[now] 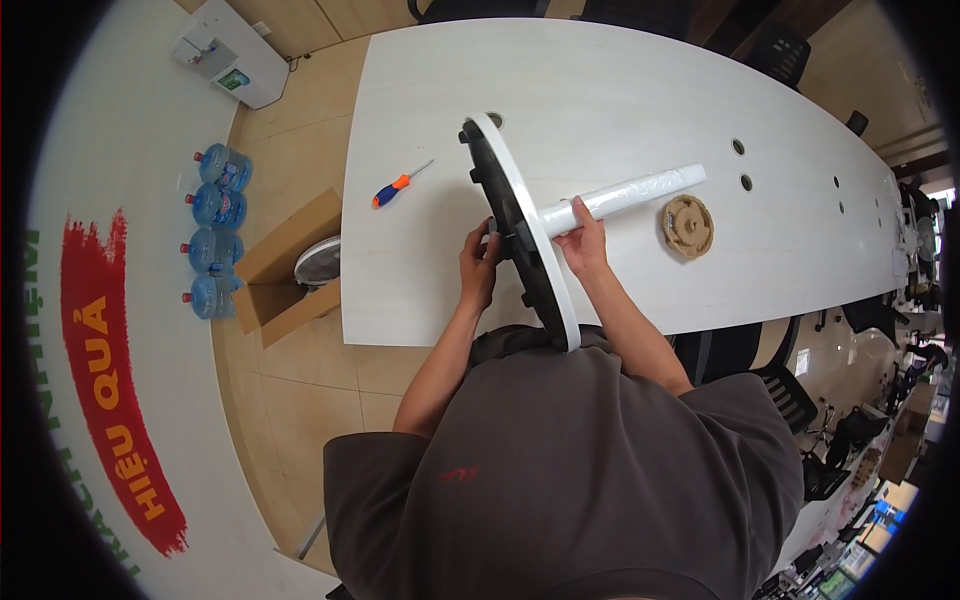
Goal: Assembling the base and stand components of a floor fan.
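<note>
A large round base (548,277), white on top with a black underside and small feet, is held on edge over the near side of the table. From its middle a white pole (640,192) in clear plastic wrap points out to the right. My right hand (585,240) is closed round the pole close to the base. On the black side, my left hand (478,266) has its fingers curled against the middle of the underside; the fingertips are partly hidden. An orange and blue screwdriver (392,189) lies to the left. Beyond my right hand sits a round brown moulded piece (688,227).
The white table (430,290) has several cable holes. An open cardboard box (262,300) with a round grey-white part (319,261) stands on the floor at left. Several blue water bottles (217,205) and a water dispenser (232,55) are along the wall. Black chairs (785,400) stand at right.
</note>
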### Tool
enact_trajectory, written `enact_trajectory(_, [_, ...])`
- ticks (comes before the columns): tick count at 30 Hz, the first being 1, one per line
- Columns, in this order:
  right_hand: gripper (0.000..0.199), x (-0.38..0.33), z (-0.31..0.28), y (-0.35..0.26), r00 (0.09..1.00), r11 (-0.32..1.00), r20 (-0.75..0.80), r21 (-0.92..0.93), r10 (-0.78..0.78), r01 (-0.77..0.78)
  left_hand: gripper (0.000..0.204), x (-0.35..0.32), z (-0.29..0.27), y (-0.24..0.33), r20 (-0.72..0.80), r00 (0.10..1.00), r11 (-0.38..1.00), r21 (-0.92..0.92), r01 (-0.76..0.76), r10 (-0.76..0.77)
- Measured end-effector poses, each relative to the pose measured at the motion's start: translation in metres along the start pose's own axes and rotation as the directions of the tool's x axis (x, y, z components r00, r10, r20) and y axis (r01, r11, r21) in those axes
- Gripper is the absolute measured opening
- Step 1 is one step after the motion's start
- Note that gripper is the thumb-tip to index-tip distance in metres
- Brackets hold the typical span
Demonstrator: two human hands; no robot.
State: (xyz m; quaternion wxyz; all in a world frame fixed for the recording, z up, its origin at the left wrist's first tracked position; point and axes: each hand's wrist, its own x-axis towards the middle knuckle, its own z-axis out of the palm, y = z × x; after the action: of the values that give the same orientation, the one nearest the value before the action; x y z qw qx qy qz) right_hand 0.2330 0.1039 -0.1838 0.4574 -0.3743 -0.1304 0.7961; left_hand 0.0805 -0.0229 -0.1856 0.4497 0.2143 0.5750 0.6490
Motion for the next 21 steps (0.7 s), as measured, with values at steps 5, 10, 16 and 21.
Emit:
enact_trajectory(5, [0.035, 0.005, -0.007, -0.003, 1.000, 1.000, 0.021, 0.016, -0.004, 0.004, 0.049, -0.001, 0.007, 0.014, 0.067, 0.988, 0.988, 0.063, -0.142, 0.138])
enact_trajectory(10, [0.036, 0.010, -0.013, -0.003, 1.000, 0.999, 0.021, 0.036, -0.011, 0.010, 0.044, -0.003, 0.012, 0.011, 0.137, 0.919, 0.900, 0.197, -0.390, 0.369])
enact_trajectory(16, [0.037, 0.011, -0.016, -0.002, 1.000, 0.999, 0.004, 0.038, -0.022, 0.022, 0.024, 0.004, 0.010, -0.001, 0.041, 0.961, 0.958, -0.106, -0.268, 0.273])
enact_trajectory(21, [0.036, 0.002, -0.006, -0.003, 0.999, 0.999, 0.010, 0.028, -0.030, 0.030, 0.023, 0.013, 0.006, 0.006, -0.057, 0.990, 0.976, -0.172, -0.136, 0.128])
